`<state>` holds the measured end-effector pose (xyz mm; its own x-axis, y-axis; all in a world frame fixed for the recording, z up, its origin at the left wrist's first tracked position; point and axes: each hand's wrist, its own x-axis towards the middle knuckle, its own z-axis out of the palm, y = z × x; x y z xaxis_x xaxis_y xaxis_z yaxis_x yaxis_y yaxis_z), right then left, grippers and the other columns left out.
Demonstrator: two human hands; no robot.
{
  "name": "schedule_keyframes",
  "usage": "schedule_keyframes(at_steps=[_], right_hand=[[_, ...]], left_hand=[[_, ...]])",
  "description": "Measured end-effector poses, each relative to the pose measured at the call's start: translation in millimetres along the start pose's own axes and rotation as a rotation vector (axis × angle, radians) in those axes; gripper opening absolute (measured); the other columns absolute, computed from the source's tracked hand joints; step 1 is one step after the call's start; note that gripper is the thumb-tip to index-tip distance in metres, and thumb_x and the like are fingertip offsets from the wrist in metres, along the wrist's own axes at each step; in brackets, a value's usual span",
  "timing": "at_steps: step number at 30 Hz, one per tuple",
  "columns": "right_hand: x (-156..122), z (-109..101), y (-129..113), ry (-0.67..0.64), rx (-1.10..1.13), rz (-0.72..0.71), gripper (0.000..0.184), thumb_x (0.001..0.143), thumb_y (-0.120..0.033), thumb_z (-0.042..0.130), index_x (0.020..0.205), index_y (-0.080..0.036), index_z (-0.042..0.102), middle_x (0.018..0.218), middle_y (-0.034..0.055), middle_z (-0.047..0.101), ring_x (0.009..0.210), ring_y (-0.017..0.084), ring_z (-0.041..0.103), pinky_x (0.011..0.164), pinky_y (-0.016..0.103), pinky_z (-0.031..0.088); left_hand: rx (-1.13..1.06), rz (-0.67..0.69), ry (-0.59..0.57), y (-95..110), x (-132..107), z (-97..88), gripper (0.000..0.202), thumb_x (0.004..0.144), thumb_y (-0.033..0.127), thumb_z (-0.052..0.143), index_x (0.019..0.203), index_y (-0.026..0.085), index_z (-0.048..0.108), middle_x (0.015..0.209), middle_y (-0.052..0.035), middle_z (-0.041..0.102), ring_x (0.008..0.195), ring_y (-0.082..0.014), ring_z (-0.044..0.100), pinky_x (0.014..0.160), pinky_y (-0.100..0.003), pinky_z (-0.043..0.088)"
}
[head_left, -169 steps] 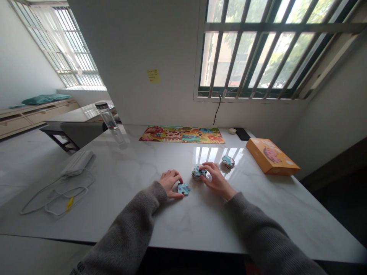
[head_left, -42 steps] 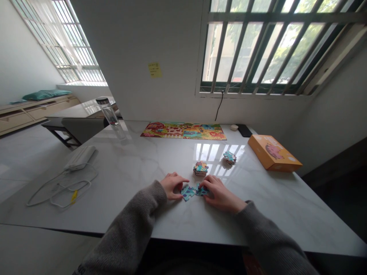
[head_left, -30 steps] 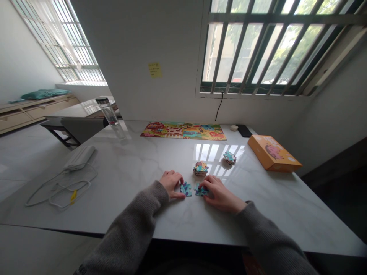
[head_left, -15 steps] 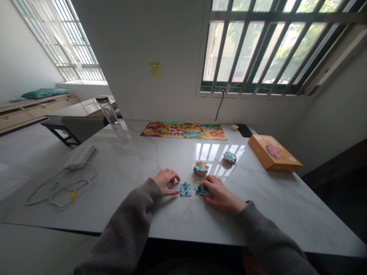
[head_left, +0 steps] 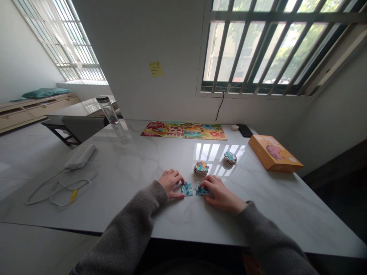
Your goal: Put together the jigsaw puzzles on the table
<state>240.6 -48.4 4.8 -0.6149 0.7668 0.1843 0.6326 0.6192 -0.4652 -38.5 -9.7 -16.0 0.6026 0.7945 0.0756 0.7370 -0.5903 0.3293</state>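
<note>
My left hand [head_left: 171,184] rests curled on the white marble table [head_left: 134,172], its fingertips and thumb at the left edge of a blue jigsaw piece [head_left: 187,188]. My right hand [head_left: 219,194] presses its fingertips on a second blue piece [head_left: 201,190], a small gap from the first. Just beyond them sits a small stack of jigsaw pieces [head_left: 201,168]. Farther right lies another stack [head_left: 230,157]. An assembled farm-scene jigsaw puzzle [head_left: 183,131] lies flat at the far edge of the table.
An orange puzzle box [head_left: 274,153] lies at the right. A dark phone [head_left: 244,130] lies at the far edge. On the left stand a glass water bottle [head_left: 109,115] and a white power adapter [head_left: 79,156] with looped cable [head_left: 60,191]. The near table edge runs below my forearms.
My left hand has moved back to the right, up to the left piece, which sits slightly farther right. My right hand and its piece have stayed put.
</note>
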Motion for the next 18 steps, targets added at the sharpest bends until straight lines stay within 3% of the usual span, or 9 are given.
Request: schedule_keyframes(at_steps=[8,14,16,18], right_hand=[[-0.2,-1.9,-1.5,0.000,-0.004,0.008,0.027,0.080,-0.012,0.063,0.105,-0.024,0.061,0.109,0.0072,0.056,0.104,0.025,0.051,0.094,0.042,0.045],[0.2,-0.8,0.8,0.002,0.003,0.006,0.029,0.080,-0.012,0.064,0.106,-0.025,0.061,0.109,0.0068,0.056,0.105,0.025,0.052,0.095,0.043,0.044],[0.8,-0.3,1.1,0.004,0.004,0.003,0.029,0.080,-0.012,0.064,0.106,-0.025,0.061,0.109,0.0069,0.056,0.105,0.025,0.052,0.095,0.043,0.044],[1.2,0.3,0.9,0.005,0.003,0.002,0.029,0.080,-0.012,0.064,0.106,-0.025,0.061,0.109,0.0070,0.057,0.105,0.026,0.052,0.095,0.043,0.044]], left_hand=[[-0.011,0.012,0.021,-2.8,-0.5,2.3,0.046,0.065,0.049,0.083,0.101,0.026,0.067,0.095,-0.0035,0.061,0.095,-0.0261,0.051,0.090,-0.041,0.038],[0.014,0.045,0.031,-5.6,-1.9,3.9,0.046,0.077,0.026,0.068,0.122,0.035,0.066,0.103,-0.0042,0.061,0.097,-0.0257,0.052,0.089,-0.041,0.039],[0.016,0.050,0.050,-3.8,-1.6,4.1,0.050,0.079,0.020,0.061,0.127,0.034,0.062,0.103,-0.0044,0.062,0.097,-0.0251,0.053,0.088,-0.041,0.039],[0.007,0.034,0.068,1.3,-0.4,4.3,0.048,0.081,0.025,0.062,0.128,0.028,0.060,0.100,-0.0050,0.063,0.097,-0.0257,0.053,0.088,-0.041,0.039]])
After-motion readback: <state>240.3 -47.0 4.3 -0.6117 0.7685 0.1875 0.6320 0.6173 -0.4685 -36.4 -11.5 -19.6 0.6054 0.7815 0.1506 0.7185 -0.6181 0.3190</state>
